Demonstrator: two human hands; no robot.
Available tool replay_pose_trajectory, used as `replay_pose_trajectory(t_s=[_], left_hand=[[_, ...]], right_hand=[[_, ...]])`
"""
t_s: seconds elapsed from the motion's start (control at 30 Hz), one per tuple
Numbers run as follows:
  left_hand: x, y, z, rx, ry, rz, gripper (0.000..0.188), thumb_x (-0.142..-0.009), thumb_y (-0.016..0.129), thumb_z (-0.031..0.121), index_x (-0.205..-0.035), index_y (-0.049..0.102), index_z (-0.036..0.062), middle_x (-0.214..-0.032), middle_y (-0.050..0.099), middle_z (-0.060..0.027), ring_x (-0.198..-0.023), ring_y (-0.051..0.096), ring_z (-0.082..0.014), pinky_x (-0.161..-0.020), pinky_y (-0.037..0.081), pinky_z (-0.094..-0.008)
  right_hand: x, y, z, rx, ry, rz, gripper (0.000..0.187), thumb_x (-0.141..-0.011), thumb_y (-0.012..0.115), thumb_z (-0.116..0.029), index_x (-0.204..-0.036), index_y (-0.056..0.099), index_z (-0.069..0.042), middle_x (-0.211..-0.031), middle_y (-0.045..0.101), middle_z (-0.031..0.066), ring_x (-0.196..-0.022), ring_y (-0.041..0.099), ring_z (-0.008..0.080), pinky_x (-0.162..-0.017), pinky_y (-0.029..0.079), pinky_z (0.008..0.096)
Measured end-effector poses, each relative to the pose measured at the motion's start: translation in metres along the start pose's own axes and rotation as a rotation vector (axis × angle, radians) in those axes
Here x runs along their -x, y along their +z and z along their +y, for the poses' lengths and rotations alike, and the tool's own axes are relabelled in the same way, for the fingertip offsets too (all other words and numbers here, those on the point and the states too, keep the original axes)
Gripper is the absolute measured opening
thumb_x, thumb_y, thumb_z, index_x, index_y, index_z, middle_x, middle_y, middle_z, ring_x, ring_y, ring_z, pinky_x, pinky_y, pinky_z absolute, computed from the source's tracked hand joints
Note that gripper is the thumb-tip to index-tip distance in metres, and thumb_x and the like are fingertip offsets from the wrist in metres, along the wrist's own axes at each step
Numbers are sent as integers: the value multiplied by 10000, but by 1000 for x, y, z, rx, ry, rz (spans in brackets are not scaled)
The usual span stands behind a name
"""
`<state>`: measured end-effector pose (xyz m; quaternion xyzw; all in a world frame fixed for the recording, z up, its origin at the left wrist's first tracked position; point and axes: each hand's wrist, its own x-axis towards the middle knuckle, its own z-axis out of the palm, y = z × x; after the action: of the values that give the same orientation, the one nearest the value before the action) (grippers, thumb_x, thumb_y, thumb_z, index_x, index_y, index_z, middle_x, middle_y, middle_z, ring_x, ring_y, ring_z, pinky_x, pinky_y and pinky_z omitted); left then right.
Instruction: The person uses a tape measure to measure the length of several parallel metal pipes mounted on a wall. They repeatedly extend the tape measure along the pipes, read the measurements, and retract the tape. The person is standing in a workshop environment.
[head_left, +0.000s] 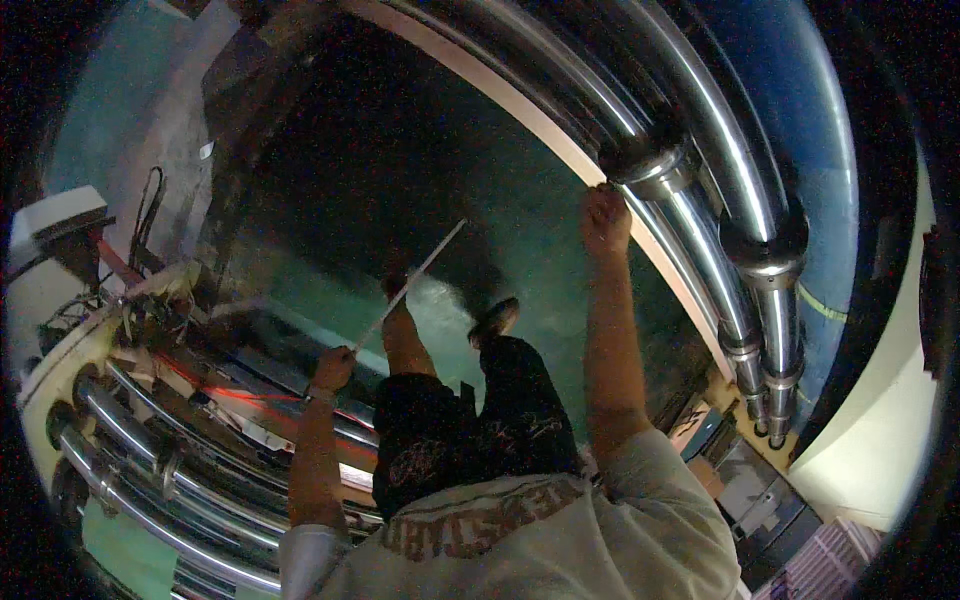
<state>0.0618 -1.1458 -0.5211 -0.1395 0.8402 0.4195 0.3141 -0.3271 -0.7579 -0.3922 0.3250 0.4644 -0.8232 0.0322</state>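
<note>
My left hand [333, 370] is closed around one end of a long, thin, pale stick [409, 286]. The stick slants up and away to the right, over my bare lower leg and the dark green floor. Further right, my right arm reaches forward. My right hand [606, 218] has its fingers curled at the pale edge rail [572, 150], just beside a metal roller collar [655, 166]. Whatever those fingers grip, if anything, is hidden in the dim light.
Shiny metal rollers [715, 110] run along the right, with a blue curved panel [822, 170] beyond. More metal rollers [190, 490] lie at lower left, near red cables [215, 388]. My shoe [494, 322] is on the green floor [530, 250]. Boxes [760, 500] stand at lower right.
</note>
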Motion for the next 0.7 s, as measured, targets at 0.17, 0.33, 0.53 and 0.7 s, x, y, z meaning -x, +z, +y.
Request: replay_pose_trajectory(t_s=[0.17,0.33,0.53,0.7], left_hand=[[-15,23,-13,40,-60,-18,212,-801,495,216,-713,550,31,-659,540,-139,-590,509,-280,-549,414,-384],[-36,20,17,-173,17,-110,189,-811,486,190,-738,539,24,-685,539,-131,-599,506,-259,-556,411,-384],[-46,-1,84,-46,93,-153,214,-831,493,198,-736,538,11,-706,531,-134,-592,487,-254,-548,401,-369],[-51,-21,144,-81,-127,-288,235,-841,476,235,-785,587,35,-749,560,-125,-683,507,-261,-626,428,-373]], right_hand=[[-14,-8,20,354,-382,-243,195,-814,376,-67,-622,358,-93,-508,258,-25,-410,225,90,-381,211,221],[5,16,16,528,-497,59,145,-778,406,-42,-639,397,-81,-494,282,-21,-397,239,85,-373,205,215],[-3,8,23,302,-365,50,241,-795,477,-105,-571,388,-116,-487,301,-21,-386,250,93,-371,197,230],[19,50,15,-295,-185,94,164,-780,494,-95,-635,419,-96,-543,425,28,-449,392,153,-407,317,284]])
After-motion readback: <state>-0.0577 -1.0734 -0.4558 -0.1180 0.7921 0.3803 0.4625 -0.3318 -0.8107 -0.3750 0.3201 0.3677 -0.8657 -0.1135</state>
